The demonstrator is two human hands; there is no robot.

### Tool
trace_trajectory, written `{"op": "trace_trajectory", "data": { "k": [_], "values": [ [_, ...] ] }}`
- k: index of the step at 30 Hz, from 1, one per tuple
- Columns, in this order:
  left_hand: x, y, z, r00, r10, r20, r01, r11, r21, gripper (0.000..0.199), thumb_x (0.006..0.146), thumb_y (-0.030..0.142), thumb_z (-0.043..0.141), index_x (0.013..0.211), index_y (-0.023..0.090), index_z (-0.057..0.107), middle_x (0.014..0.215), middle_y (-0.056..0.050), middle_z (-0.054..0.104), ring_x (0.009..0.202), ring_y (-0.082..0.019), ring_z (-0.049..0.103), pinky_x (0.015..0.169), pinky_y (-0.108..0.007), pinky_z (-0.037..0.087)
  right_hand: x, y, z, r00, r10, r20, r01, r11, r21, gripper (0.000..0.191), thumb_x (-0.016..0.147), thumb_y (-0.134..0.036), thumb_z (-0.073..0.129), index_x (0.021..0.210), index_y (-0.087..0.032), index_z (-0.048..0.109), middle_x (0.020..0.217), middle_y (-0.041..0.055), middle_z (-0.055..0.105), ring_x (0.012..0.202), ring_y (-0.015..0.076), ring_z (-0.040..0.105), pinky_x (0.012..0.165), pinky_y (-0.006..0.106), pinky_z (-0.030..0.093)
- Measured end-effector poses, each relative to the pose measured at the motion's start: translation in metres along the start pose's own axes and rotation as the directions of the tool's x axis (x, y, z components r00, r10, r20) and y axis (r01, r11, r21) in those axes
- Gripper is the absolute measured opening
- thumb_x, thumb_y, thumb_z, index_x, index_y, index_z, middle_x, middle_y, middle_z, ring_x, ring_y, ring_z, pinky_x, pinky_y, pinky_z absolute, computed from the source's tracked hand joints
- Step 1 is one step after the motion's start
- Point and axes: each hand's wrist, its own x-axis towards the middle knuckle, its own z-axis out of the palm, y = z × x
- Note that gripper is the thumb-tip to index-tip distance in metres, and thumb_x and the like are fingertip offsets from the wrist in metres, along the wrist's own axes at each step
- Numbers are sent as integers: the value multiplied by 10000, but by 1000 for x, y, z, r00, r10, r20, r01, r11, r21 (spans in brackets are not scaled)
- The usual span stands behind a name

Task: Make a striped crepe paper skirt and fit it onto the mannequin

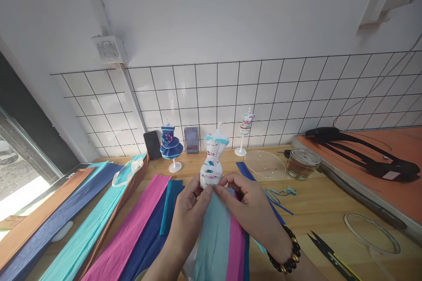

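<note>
A small white mannequin (212, 164) with coloured specks and a light blue band round its top stands upright between my hands. My left hand (189, 210) pinches at the lower left of its base, thumb against the top edge of a pale aqua strip (213, 237). From the right, my right hand (250, 210), with a beaded bracelet at the wrist, pinches the same edge, its thumb close to the left one. The strip hangs down from my fingertips, over or beside a magenta strip (235, 246). What lies behind the fingers is hidden.
Coloured fabric strips (132, 228) cover the left side. Behind stand a blue-dressed mannequin (171, 142), a dark phone (152, 145) and another small mannequin (245, 127). At the right are a glass jar (303, 163), blue cords (280, 193), a clear ring (372, 232) and scissors (331, 254).
</note>
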Motion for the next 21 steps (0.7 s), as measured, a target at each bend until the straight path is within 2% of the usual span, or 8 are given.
{"op": "trace_trajectory", "data": {
  "k": [2, 6, 12, 18, 21],
  "values": [
    [1, -3, 0, 1000, 17, -19, -17, 1000, -19, 354, 809, 337, 567, 1128, 185, 570, 997, -67, 669, 974, -243, 591, 795, -322, 451, -1, -1, -1, 1000, -3, 11, 3, 1000, -1, 216, 838, -385, 517, 757, -201, 596, 641, -12, 513, 535, 110, 397, 444, 227, 289],
    [1, -7, -1, 991, 42, -129, -44, 999, -16, 562, 770, 322, 614, 1278, 219, 395, 834, -23, 669, 825, -195, 615, 750, -318, 459, -2, -4, -4, 999, -4, 42, 5, 1000, -10, 185, 844, -355, 507, 785, -212, 608, 655, -13, 540, 546, 116, 417, 461, 231, 302],
    [0, -6, 0, 983, 79, -163, -71, 996, 59, 466, 763, 290, 601, 1201, 203, 469, 734, -1, 636, 750, -173, 602, 737, -320, 461, 0, -4, -5, 997, -34, 69, 38, 998, -59, 133, 833, -320, 518, 814, -222, 606, 590, -42, 501, 497, 109, 397, 452, 234, 293],
    [2, -7, -1, 970, 143, -199, -117, 984, 137, 450, 730, 286, 613, 1164, 226, 512, 862, -30, 685, 827, -191, 636, 782, -324, 476, -2, -2, -8, 997, 38, 67, -26, 984, -176, 142, 820, -342, 539, 811, -221, 615, 510, -59, 398, 471, 116, 371, 442, 243, 257],
    [1, -8, -2, 964, 177, -198, -134, 969, 209, 449, 733, 272, 610, 1173, 232, 524, 895, -33, 692, 827, -192, 640, 799, -330, 477, -4, -5, -10, 993, 16, 116, 6, 982, -187, 164, 839, -330, 519, 846, -230, 648, 539, -42, 481, 496, 126, 416, 468, 247, 289]
  ]
}}
